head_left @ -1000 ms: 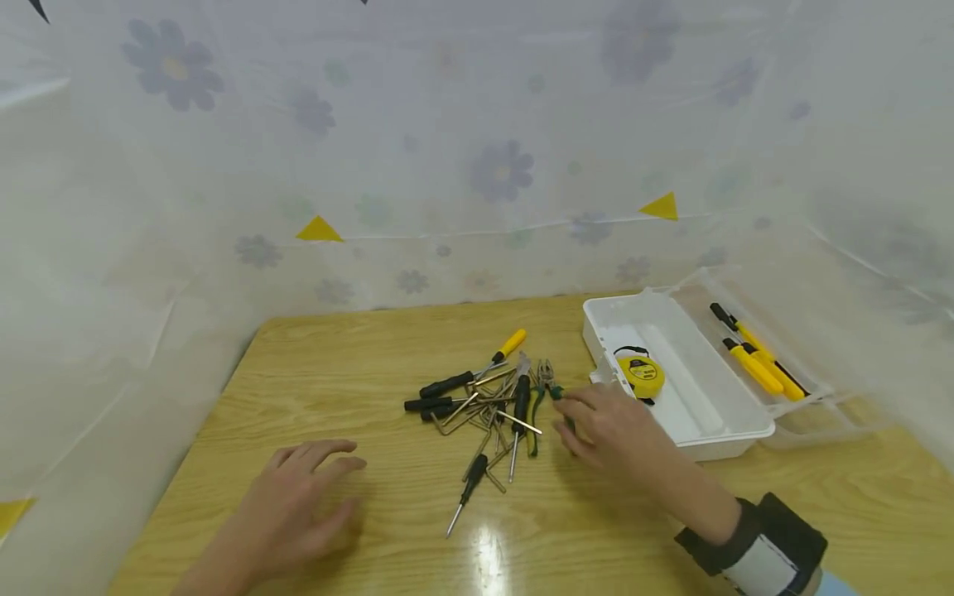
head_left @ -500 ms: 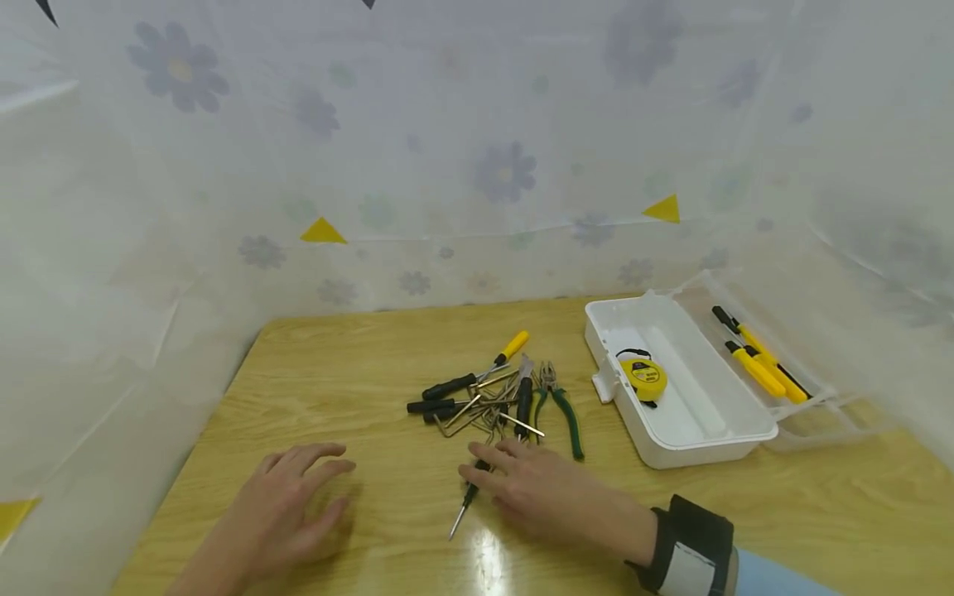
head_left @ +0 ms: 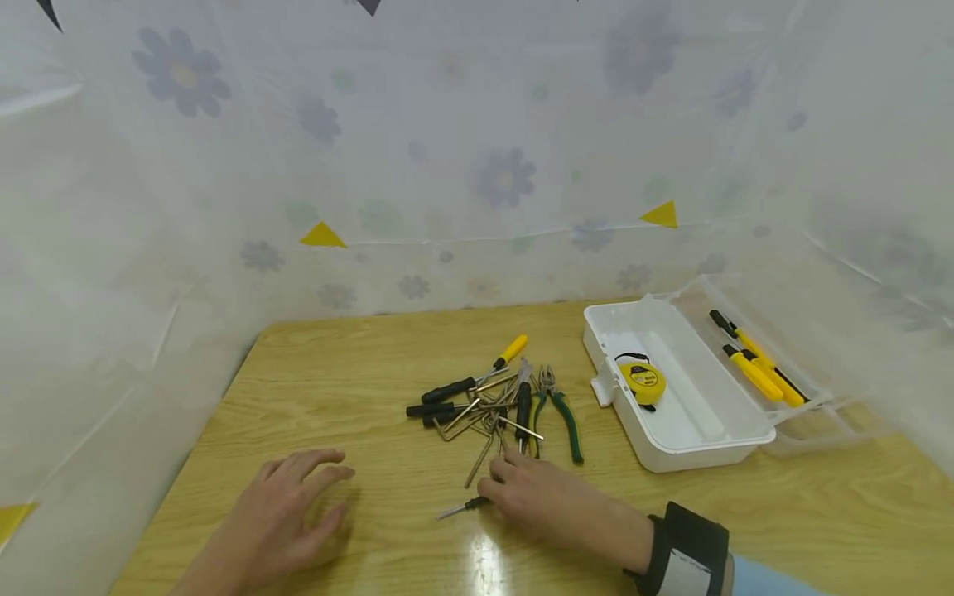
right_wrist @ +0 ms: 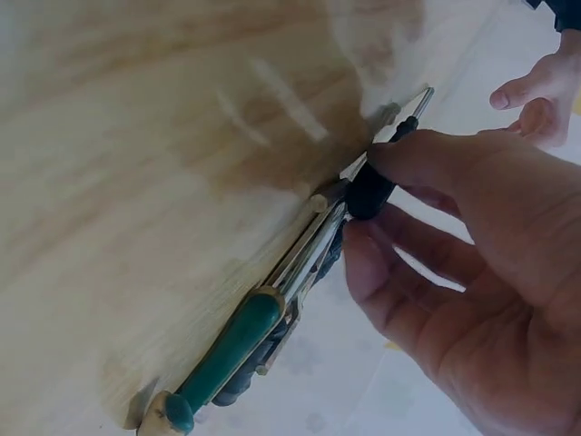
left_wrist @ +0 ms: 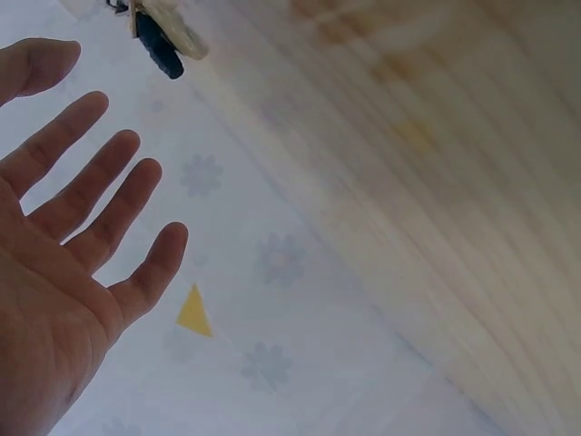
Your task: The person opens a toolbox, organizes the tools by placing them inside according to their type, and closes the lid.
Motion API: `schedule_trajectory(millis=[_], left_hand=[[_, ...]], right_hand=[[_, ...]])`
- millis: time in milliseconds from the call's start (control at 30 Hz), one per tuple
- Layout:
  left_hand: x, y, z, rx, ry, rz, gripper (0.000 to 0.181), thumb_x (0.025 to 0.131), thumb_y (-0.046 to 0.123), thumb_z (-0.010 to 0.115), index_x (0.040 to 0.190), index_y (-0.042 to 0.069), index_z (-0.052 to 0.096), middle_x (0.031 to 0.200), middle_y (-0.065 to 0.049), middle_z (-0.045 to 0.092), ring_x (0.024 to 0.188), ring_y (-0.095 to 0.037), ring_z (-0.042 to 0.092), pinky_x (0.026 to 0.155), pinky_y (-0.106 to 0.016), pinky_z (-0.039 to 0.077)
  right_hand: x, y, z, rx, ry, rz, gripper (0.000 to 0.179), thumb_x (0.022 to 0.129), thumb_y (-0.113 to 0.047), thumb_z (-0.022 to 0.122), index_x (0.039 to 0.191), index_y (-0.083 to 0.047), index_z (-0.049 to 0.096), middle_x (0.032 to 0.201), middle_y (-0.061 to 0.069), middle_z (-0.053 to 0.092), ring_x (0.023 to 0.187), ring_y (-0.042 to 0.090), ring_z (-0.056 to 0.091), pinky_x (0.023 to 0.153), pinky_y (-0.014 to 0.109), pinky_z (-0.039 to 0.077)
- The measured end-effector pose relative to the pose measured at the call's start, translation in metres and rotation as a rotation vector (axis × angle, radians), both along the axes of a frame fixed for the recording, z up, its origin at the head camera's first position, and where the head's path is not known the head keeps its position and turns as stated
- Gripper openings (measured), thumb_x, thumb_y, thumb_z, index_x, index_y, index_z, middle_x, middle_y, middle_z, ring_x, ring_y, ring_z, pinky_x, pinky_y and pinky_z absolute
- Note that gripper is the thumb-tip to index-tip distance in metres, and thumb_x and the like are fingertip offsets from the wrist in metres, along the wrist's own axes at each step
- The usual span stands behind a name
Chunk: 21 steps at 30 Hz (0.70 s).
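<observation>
My right hand (head_left: 551, 501) is at the near side of a tool pile, its thumb and fingers pinching the black handle of a small screwdriver (head_left: 456, 511). In the right wrist view that handle (right_wrist: 368, 193) sits between thumb and fingertips, its metal tip pointing away. Just beyond the hand lie green-handled pliers (head_left: 572, 430), opened in a V, and several L-shaped hex keys (head_left: 478, 463). Other black-handled screwdrivers (head_left: 447, 391) and one with a yellow handle (head_left: 514, 349) lie in the pile. To the left, my left hand (head_left: 279, 513) holds nothing, fingers spread and relaxed.
On the right stands a white toolbox (head_left: 715, 455) with a yellow tape measure (head_left: 643, 382) inside. Its clear lid (head_left: 808, 434) lies folded back, holding yellow-and-black tools (head_left: 753, 374). A flower-patterned sheet (head_left: 417, 190) hangs behind the wooden table (head_left: 328, 364).
My right hand has moved from the pliers leftward and nearer, onto the small screwdriver, which has turned and now points more to the left. My left hand has hardly moved.
</observation>
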State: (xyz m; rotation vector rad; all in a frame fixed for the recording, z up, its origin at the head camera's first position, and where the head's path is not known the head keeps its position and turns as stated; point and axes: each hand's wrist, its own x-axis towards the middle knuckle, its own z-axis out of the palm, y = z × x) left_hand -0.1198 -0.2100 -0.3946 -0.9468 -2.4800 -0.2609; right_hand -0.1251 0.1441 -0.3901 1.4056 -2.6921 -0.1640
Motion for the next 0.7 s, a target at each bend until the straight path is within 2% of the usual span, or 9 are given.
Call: schedule_trajectory(millis=[133, 233, 433, 567, 700], left_hand=[[0.001, 0.0, -0.002, -0.005, -0.011, -0.007, 0.04, 0.073, 0.026, 0.086, 0.111, 0.023, 0.073, 0.117, 0.001, 0.071, 0.104, -0.018, 0.068, 0.074, -0.044, 0.054], [0.001, 0.002, -0.003, -0.011, -0.016, -0.004, 0.041, 0.073, 0.026, 0.086, 0.111, 0.023, 0.073, 0.118, 0.001, 0.071, 0.103, -0.018, 0.068, 0.074, -0.045, 0.054], [0.0, 0.001, -0.001, -0.009, 0.001, -0.008, 0.04, 0.074, 0.026, 0.084, 0.112, 0.022, 0.072, 0.117, -0.001, 0.071, 0.103, -0.019, 0.068, 0.074, -0.045, 0.054], [-0.001, 0.001, 0.0, -0.013, 0.003, -0.007, 0.04, 0.074, 0.026, 0.084, 0.112, 0.022, 0.072, 0.117, -0.001, 0.071, 0.103, -0.019, 0.068, 0.073, -0.044, 0.054], [-0.001, 0.002, -0.001, -0.018, -0.001, -0.009, 0.04, 0.072, 0.025, 0.084, 0.111, 0.021, 0.073, 0.117, 0.0, 0.071, 0.104, -0.018, 0.068, 0.075, -0.044, 0.054]], right_hand=[[-0.001, 0.005, 0.0, -0.058, 0.014, 0.067, 0.014, 0.094, -0.019, 0.071, 0.107, -0.018, 0.067, 0.096, -0.007, 0.067, 0.09, 0.009, 0.059, 0.078, 0.021, 0.053], [-0.002, 0.012, 0.004, -0.175, 0.009, 0.089, 0.013, 0.092, -0.013, 0.073, 0.104, -0.016, 0.068, 0.094, -0.006, 0.067, 0.086, 0.008, 0.058, 0.075, 0.018, 0.052], [-0.01, 0.032, 0.008, -0.438, 0.038, 0.061, 0.016, 0.087, -0.006, 0.077, 0.097, -0.012, 0.067, 0.091, -0.005, 0.066, 0.082, 0.008, 0.057, 0.07, 0.017, 0.05], [-0.017, 0.044, 0.004, -0.523, 0.113, 0.051, 0.022, 0.077, -0.002, 0.082, 0.091, -0.011, 0.067, 0.087, -0.004, 0.066, 0.079, 0.008, 0.058, 0.067, 0.018, 0.051], [-0.019, 0.054, 0.002, -0.582, 0.138, 0.017, 0.028, 0.073, 0.002, 0.085, 0.091, -0.009, 0.067, 0.089, -0.003, 0.067, 0.082, 0.01, 0.06, 0.071, 0.022, 0.056]])
